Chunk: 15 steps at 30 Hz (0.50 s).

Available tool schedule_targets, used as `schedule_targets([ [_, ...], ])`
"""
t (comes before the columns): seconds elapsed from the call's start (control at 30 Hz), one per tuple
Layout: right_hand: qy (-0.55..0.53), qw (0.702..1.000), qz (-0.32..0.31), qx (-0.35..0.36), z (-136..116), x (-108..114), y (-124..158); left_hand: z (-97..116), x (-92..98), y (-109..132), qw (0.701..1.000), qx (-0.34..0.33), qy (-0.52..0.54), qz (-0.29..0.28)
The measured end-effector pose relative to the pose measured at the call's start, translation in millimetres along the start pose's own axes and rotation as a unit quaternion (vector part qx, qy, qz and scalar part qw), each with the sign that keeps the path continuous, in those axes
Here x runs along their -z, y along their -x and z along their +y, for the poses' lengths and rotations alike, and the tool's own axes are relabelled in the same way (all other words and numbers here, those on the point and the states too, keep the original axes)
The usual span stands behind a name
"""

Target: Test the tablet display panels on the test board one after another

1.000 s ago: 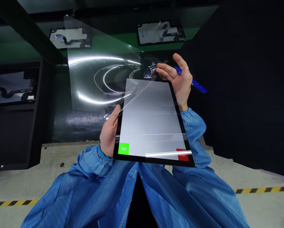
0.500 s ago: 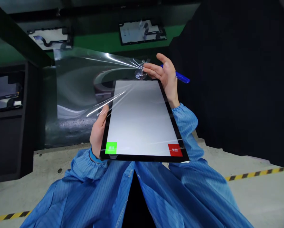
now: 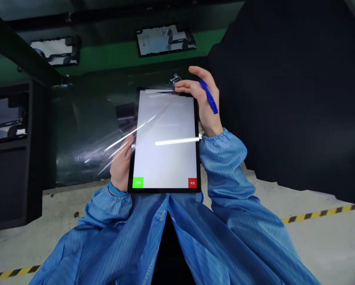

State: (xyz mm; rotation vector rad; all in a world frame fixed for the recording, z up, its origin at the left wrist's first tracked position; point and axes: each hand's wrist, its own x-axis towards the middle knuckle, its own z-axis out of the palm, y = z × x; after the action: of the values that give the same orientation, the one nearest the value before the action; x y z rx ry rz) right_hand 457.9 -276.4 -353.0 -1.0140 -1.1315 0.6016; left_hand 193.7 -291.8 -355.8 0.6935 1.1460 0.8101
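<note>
Head view: dark surface (image 3: 73,168) beyond, striped tape (image 3: 322,213) on pale floor (image 3: 59,209); left hand (image 3: 121,166) grips tablet (image 3: 165,118), right hand (image 3: 201,99) pinches clear film (image 3: 124,139).

We wear a loose blue coat (image 3: 248,245) with fine darker stripes. Our left sleeve (image 3: 109,206) and right sleeve (image 3: 225,152) end in gathered, ruffled cuffs. The coat's front, pale stitching along one edge, parts over black clothing (image 3: 173,257). Beside our bare left hand (image 3: 120,166), a brighter blue band (image 3: 116,191) rings the wrist.
</note>
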Motion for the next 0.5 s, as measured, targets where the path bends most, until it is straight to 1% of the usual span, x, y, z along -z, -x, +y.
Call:
schedule_targets([
  [0.03,0.011,1.000,0.023,0.011,-2.2,1.4,-1.2,-1.0,-0.6,-0.6,1.000,0.011,0.013,0.004],
  [0.07,0.023,0.998,0.059,0.031,-6.5,2.7,-2.0,-1.6,-1.8,-0.8,0.999,0.026,0.021,0.004],
  [0.13,0.051,0.984,0.148,0.088,-22.0,3.6,-0.3,-1.0,-5.4,-0.6,0.997,0.065,0.049,-0.018],
  [0.17,0.072,0.974,0.182,0.111,-32.4,2.7,2.7,0.0,-7.3,-0.5,0.994,0.082,0.071,-0.029],
  [0.2,0.096,0.968,0.188,0.131,-43.8,0.5,7.2,1.1,-8.8,-0.5,0.990,0.098,0.098,-0.037],
  [0.23,0.129,0.969,0.161,0.133,-55.0,-2.9,13.1,2.1,-9.9,-0.5,0.984,0.113,0.127,-0.044],
  [0.27,0.168,0.972,0.092,0.140,-64.9,-7.4,19.9,2.7,-10.4,-0.7,0.979,0.128,0.152,-0.051],
  [0.3,0.212,0.965,-0.008,0.154,-72.8,-12.8,27.3,2.9,-10.2,-1.0,0.973,0.144,0.169,-0.064],
  [0.33,0.269,0.943,-0.106,0.161,-78.0,-18.8,34.9,2.5,-9.2,-1.4,0.966,0.162,0.182,-0.086],
  [0.37,0.326,0.912,-0.188,0.162,-80.3,-25.0,42.3,1.5,-7.4,-1.9,0.958,0.179,0.192,-0.116],
  [0.4,0.373,0.879,-0.252,0.159,-79.8,-30.8,49.3,0.2,-4.9,-2.7,0.949,0.193,0.199,-0.150],
  [0.43,0.410,0.850,-0.294,0.153,-77.0,-35.8,55.6,-1.4,-1.8,-3.8,0.941,0.201,0.205,-0.182],
  [0.47,0.437,0.829,-0.315,0.152,-72.6,-39.7,61.2,-3.0,1.4,-5.1,0.933,0.203,0.211,-0.210],
  [0.5,0.456,0.815,-0.322,0.157,-67.2,-42.3,66.2,-4.4,4.6,-6.5,0.926,0.202,0.217,-0.234],
])
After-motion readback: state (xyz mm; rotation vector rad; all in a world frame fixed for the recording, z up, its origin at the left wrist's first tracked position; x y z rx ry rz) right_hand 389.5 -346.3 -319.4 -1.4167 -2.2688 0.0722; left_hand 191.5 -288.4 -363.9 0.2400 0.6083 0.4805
